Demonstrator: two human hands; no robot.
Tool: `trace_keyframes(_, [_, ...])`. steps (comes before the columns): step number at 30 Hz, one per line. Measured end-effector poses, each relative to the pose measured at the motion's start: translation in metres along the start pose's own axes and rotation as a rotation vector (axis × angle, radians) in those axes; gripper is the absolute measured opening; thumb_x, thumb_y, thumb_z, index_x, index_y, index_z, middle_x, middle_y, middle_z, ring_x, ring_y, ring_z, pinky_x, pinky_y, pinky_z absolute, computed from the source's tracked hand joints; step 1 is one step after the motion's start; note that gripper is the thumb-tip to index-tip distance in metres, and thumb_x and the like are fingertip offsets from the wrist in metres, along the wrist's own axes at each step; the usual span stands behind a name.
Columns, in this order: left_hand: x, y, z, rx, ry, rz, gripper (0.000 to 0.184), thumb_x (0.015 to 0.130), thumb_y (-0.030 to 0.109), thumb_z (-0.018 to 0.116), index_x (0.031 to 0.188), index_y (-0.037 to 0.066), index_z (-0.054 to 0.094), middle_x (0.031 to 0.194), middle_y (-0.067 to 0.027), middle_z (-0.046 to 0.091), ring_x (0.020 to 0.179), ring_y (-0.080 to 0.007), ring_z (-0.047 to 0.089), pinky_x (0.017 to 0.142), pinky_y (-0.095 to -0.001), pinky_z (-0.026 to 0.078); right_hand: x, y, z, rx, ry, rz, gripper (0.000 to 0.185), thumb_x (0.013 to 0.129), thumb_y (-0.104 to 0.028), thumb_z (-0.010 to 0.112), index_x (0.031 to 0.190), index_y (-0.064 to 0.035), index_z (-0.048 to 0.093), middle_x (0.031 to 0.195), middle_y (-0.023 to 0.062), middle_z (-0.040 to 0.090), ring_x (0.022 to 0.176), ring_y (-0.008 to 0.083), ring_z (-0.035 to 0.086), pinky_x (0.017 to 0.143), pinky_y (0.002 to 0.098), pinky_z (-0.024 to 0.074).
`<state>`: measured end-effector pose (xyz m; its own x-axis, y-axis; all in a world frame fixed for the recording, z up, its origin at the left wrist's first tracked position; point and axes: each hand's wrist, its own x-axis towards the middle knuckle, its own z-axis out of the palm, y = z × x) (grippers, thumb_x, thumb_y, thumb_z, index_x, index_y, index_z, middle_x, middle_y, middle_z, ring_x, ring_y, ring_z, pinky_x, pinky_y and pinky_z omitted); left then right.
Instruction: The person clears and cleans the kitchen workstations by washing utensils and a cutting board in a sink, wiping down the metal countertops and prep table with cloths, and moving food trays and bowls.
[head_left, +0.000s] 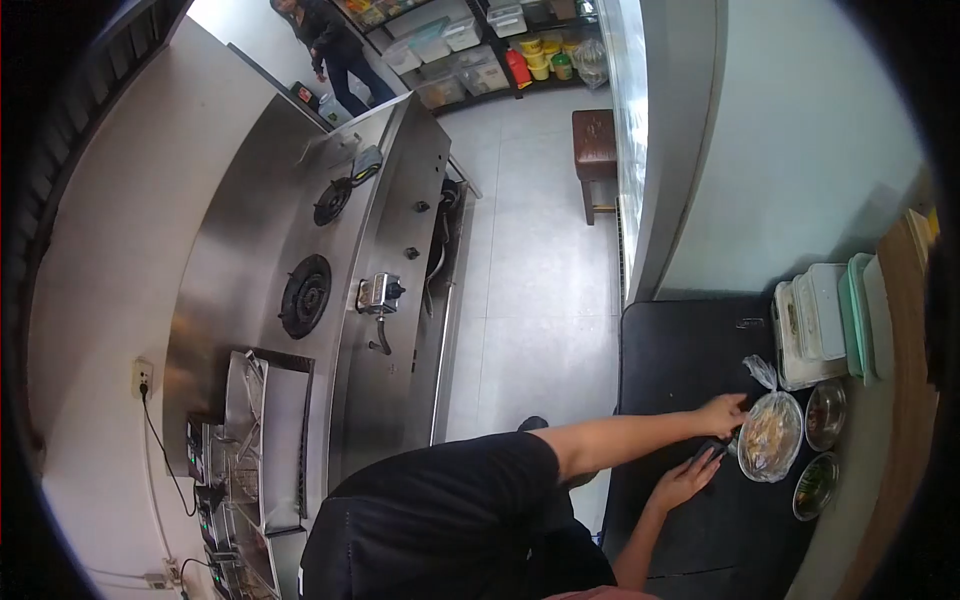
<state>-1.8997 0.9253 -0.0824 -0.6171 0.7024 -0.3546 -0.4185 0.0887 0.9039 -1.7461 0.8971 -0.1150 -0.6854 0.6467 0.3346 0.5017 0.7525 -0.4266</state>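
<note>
On the black tabletop stands a metal bowl (771,436) with pale, yellowish food inside clear plastic, its knotted end sticking out at the back. My left hand (720,416) is just beside this bowl, fingers partly bent and smeared by motion; whether it grips anything I cannot tell. Lower down, my right hand (690,482) has its fingers round a small black object (711,449) whose kind does not show clearly. Two smaller metal bowls, one with brownish food (826,414) and one with green pieces (816,487), stand by the wall.
Stacked plastic trays and lids (822,315) lean at the table's back corner. A steel stove (345,330) with burners runs along the left, fryers (235,480) below it. A brown stool (595,150), storage shelves (470,70) and another person (340,50) are farther off.
</note>
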Motion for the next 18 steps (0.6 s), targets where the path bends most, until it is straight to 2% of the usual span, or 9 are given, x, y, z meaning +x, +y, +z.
trace_keyframes(3, [-0.053, 0.038, -0.05, -0.15, 0.28, 0.255, 0.035, 0.09, 0.02, 0.051, 0.119, 0.0, 0.049, 0.094, -0.0104, 0.063, 0.055, -0.0128, 0.056, 0.045, -0.0256, 0.047, 0.021, -0.013, 0.011, 0.005, -0.006, -0.013, 0.048, 0.087, -0.002, 0.047, 0.134, -0.0044, 0.04, 0.139, 0.0234, 0.035, 0.126, 0.041, 0.035, 0.105, 0.0459, 0.0281])
trace_keyframes(4, [-0.07, 0.048, -0.076, -0.068, 0.398, 0.22, 0.027, 0.092, 0.016, 0.046, 0.114, 0.001, 0.054, 0.092, -0.0087, 0.062, 0.063, -0.0129, 0.058, 0.053, -0.0278, 0.048, 0.031, -0.019, 0.017, 0.032, -0.018, -0.018, 0.05, 0.086, -0.001, 0.047, 0.135, -0.0049, 0.039, 0.139, 0.023, 0.034, 0.127, 0.0407, 0.034, 0.105, 0.0459, 0.0277])
trace_keyframes(5, [-0.063, 0.018, -0.107, 0.164, 0.669, 0.586, 0.024, 0.094, 0.015, 0.042, 0.106, 0.002, 0.057, 0.085, -0.0078, 0.061, 0.066, -0.015, 0.057, 0.064, -0.0293, 0.048, 0.042, -0.03, 0.023, 0.063, -0.033, -0.023, 0.051, 0.086, 0.0, 0.048, 0.136, -0.0054, 0.038, 0.14, 0.0225, 0.033, 0.128, 0.0404, 0.033, 0.106, 0.0459, 0.0274])
trace_keyframes(6, [-0.072, 0.01, -0.134, 0.106, 0.768, 0.473, 0.024, 0.094, 0.016, 0.041, 0.101, 0.002, 0.06, 0.078, -0.0073, 0.06, 0.068, -0.0177, 0.057, 0.072, -0.0307, 0.046, 0.053, -0.037, 0.028, 0.063, -0.04, -0.021, 0.051, 0.086, 0.0, 0.048, 0.136, -0.0054, 0.038, 0.14, 0.0225, 0.033, 0.128, 0.0404, 0.033, 0.106, 0.0459, 0.0274])
trace_keyframes(9, [-0.082, -0.056, -0.219, 0.285, 1.068, 0.181, 0.025, 0.095, 0.022, 0.041, 0.101, 0.002, 0.055, 0.074, -0.0115, 0.059, 0.068, -0.0232, 0.059, 0.065, -0.0353, 0.047, 0.093, -0.05, 0.052, 0.096, 0.027, -0.169, 0.049, 0.085, 0.001, 0.048, 0.134, -0.0054, 0.04, 0.136, 0.0223, 0.037, 0.125, 0.0398, 0.036, 0.104, 0.0453, 0.0297])
trace_keyframes(10, [-0.081, -0.089, -0.244, 0.355, 1.133, -0.025, 0.026, 0.091, 0.026, 0.046, 0.102, 0.003, 0.052, 0.078, -0.0171, 0.061, 0.072, -0.0308, 0.06, 0.066, -0.0394, 0.048, 0.105, -0.049, 0.062, 0.106, 0.045, -0.211, 0.049, 0.085, 0.001, 0.048, 0.133, -0.0059, 0.041, 0.135, 0.0222, 0.039, 0.124, 0.0395, 0.038, 0.104, 0.0451, 0.0308])
trace_keyframes(13, [-0.089, -0.166, -0.277, 0.699, 1.029, -0.174, 0.03, 0.082, 0.023, 0.053, 0.103, 0.001, 0.053, 0.092, -0.0234, 0.062, 0.09, -0.0387, 0.059, 0.082, -0.0453, 0.046, 0.137, -0.075, 0.05, -0.019, -0.078, -0.215, 0.05, 0.077, 0.003, 0.048, 0.127, -0.0025, 0.045, 0.128, 0.0251, 0.044, 0.119, 0.0394, 0.043, 0.103, 0.0449, 0.0325])
trace_keyframes(14, [-0.087, -0.215, -0.299, 0.787, 0.748, -0.359, 0.033, 0.079, 0.021, 0.056, 0.104, -0.001, 0.054, 0.094, -0.0223, 0.062, 0.092, -0.0375, 0.059, 0.084, -0.0435, 0.046, 0.137, -0.067, 0.058, 0.013, -0.065, -0.217, 0.05, 0.077, 0.004, 0.048, 0.126, -0.0039, 0.046, 0.13, 0.0251, 0.043, 0.12, 0.0399, 0.042, 0.104, 0.0447, 0.0316])
trace_keyframes(18, [-0.071, -0.268, -0.26, 0.471, 0.62, -0.548, 0.047, 0.078, 0.02, 0.057, 0.119, -0.002, 0.053, 0.109, -0.0237, 0.06, 0.102, -0.0347, 0.058, 0.088, -0.0393, 0.045, 0.137, -0.043, 0.074, 0.013, -0.059, -0.259, 0.046, 0.086, -0.004, 0.049, 0.132, -0.0081, 0.044, 0.132, 0.0232, 0.041, 0.121, 0.0408, 0.041, 0.101, 0.0446, 0.034])
